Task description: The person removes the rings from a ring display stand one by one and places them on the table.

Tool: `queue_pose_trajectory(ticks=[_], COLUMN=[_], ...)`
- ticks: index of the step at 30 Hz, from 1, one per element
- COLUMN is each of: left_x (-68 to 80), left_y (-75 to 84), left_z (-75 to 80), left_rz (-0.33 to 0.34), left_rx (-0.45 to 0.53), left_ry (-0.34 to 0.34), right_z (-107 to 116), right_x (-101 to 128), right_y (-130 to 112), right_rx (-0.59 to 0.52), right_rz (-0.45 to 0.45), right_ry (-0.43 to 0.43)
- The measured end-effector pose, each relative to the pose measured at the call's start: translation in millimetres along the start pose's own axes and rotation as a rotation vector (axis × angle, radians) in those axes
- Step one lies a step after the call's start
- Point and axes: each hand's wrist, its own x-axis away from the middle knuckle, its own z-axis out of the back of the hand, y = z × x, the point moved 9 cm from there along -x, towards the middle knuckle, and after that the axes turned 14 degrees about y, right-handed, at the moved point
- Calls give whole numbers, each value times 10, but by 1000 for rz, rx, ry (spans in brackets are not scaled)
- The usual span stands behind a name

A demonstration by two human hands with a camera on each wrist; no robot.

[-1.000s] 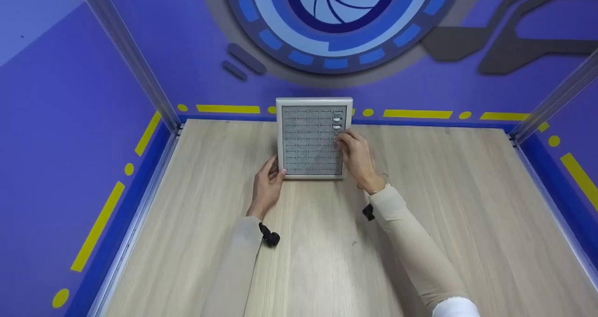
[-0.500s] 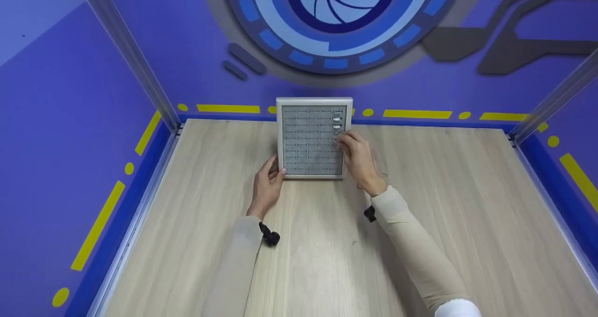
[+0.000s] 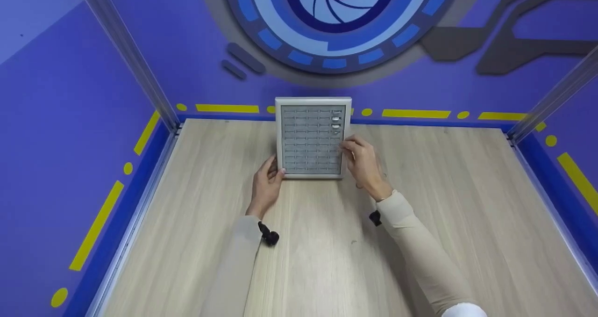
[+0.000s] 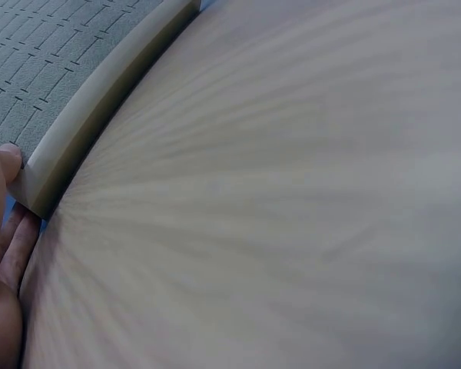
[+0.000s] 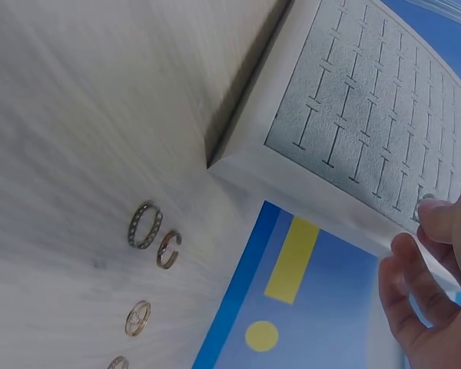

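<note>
A ring display tray [image 3: 308, 144] with a pale frame and grey slotted padding stands tilted up near the back wall. Its lower left corner is held by my left hand [image 3: 266, 190], thumb on the front and fingers behind, as the left wrist view shows. My right hand [image 3: 364, 162] is at the tray's right side. In the right wrist view a small silver ring [image 5: 426, 197] shows at its thumb tip, over the padding; the fingertips seem to pinch it, partly hidden. Several rings, including a silver ring [image 3: 336, 126], sit in the upper right slots.
Loose rings lie on the wooden table [image 3: 308, 270] right of the tray: a dark stone-set ring [image 5: 144, 224], an open copper-toned ring [image 5: 169, 249], a gold-toned ring [image 5: 137, 318] and another ring [image 5: 118, 363] at the frame edge. Blue panels [image 3: 187, 64] enclose the table.
My right hand has drawn slightly down and to the right along the tray's edge, uncovering a ring in the fourth slot. The left hand and the tray have stayed put.
</note>
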Motion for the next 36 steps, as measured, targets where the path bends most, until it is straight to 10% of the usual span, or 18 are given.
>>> queue_pose_trajectory(ticks=[36], left_x=[7], left_y=[0], left_z=[-2], left_rz=[17], left_rx=[-19], left_ry=[-2], right_z=[428], right_x=[553], right_y=[386], right_rx=[190], right_rz=[-75], right_ry=[-112])
